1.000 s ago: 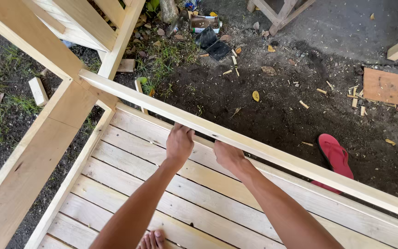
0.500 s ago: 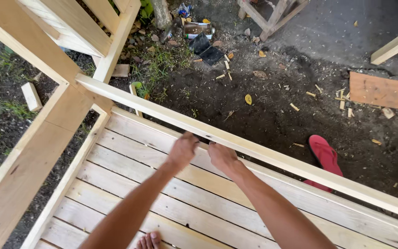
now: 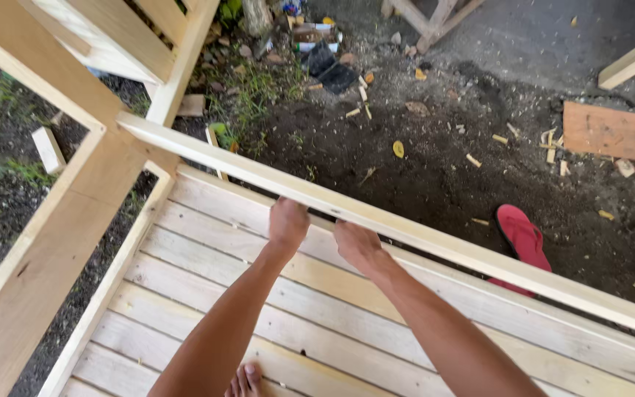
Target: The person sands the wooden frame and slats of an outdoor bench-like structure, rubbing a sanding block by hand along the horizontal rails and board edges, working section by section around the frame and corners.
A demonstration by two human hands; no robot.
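Observation:
A long pale wooden rail (image 3: pixel 435 239) runs diagonally from the upper left post down to the right edge, above a slatted plank floor (image 3: pixel 207 294). My left hand (image 3: pixel 288 223) grips the rail from below near its middle, fingers curled under it. My right hand (image 3: pixel 356 244) holds the same rail a hand's width to the right. Both forearms reach up from the bottom of the view. The fingertips are hidden behind the rail.
A thick wooden post and beam (image 3: pixel 60 242) stand at the left. Bare toes (image 3: pixel 244 381) show at the bottom. Beyond the rail lie dark soil with wood chips, a red flip-flop (image 3: pixel 522 239), a plywood piece (image 3: pixel 611 132) and a small wood block (image 3: pixel 48 149).
Both hands have slid slightly along the rail and sit closer together; the view has shifted a little, with the rail held in the same place.

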